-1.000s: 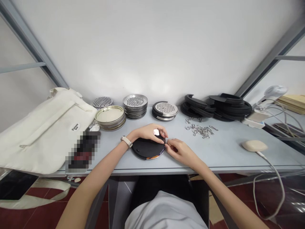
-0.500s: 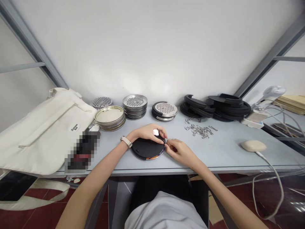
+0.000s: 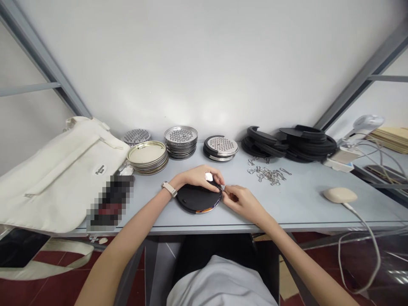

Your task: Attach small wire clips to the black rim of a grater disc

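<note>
Our grip: left hand (image 3: pixel 200 176) clasps one black disc (image 3: pixel 197 199), mid-frame; right hand (image 3: pixel 241 202) pinches its rim, slightly farther frame-right than earlier.

A cream bag (image 3: pixel 73 182) with a printed label slumps over the left end of the grey counter (image 3: pixel 299 206), its strap (image 3: pixel 41 270) hanging below the edge above a red tiled floor (image 3: pixel 63 293). Toward the right end rests a rounded beige gadget (image 3: pixel 340 195), a white cable (image 3: pixel 364 221) looping off the edge. Beyond sit a white plug (image 3: pixel 347 154) and pale boards (image 3: pixel 392 139), stacked. A white wall (image 3: pixel 204 63) rises behind.
</note>
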Demonstrator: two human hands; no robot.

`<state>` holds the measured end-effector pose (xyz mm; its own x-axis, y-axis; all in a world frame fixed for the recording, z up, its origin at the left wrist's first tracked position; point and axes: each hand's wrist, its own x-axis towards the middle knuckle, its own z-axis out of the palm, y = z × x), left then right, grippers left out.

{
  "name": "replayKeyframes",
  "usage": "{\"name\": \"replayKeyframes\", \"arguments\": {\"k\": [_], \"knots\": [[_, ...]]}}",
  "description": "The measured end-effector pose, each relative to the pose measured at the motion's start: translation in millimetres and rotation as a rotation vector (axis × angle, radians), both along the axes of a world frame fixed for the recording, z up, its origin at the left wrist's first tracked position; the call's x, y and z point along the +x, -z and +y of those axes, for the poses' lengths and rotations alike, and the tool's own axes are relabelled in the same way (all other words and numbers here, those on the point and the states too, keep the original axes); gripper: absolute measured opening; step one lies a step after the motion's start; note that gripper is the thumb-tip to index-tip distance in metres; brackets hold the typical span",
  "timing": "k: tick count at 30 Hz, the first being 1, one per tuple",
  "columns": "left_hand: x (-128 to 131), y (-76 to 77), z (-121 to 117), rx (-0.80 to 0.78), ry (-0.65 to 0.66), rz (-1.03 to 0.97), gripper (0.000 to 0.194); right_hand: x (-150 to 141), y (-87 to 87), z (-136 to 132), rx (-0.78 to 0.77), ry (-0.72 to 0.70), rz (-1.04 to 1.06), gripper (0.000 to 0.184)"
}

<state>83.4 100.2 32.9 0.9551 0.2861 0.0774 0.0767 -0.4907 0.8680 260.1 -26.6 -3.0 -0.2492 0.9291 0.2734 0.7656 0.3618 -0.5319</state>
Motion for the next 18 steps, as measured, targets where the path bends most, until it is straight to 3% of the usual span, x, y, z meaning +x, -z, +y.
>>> {"name": "replayKeyframes", "arguments": {"k": [18], "knots": [[0.4, -0.5, -0.2, -0.010, -0.009, 0.012, 0.027, 1.3, -0.7, 0.2, -0.041, -0.029, 0.022, 0.024]]}}
